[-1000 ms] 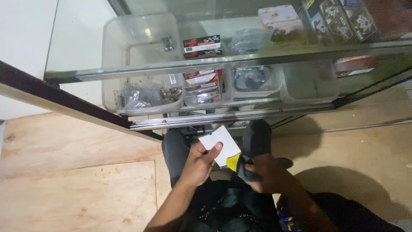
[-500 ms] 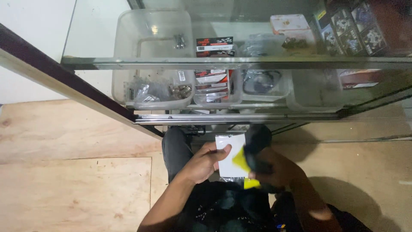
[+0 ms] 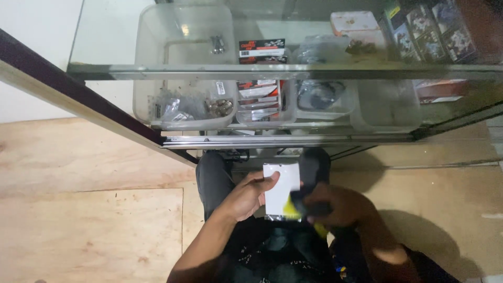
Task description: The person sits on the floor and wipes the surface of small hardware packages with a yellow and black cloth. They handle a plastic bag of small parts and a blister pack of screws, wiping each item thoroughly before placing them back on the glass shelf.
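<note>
My left hand [image 3: 246, 196] holds a small white packet [image 3: 280, 188] by its left edge, flat in front of me above my lap. My right hand [image 3: 340, 204] grips a dark tool with a yellow part [image 3: 298, 209] against the packet's lower right corner. Both hands are close together, below the front edge of a glass display case [image 3: 283, 71]. My dark-trousered legs show under the hands.
Inside the glass case stand clear plastic bins [image 3: 183, 112] with small metal parts, red and black packets [image 3: 261, 50] and coiled dark items [image 3: 319, 94]. Printed cards [image 3: 429, 34] lie at the top right. A plywood floor [image 3: 89, 209] spreads to the left; a dark frame rail [image 3: 78, 89] runs diagonally.
The white packet has turned from tilted to upright in my left hand. My right hand with the yellow-tipped tool has moved onto the packet's lower right corner. The view has shifted slightly.
</note>
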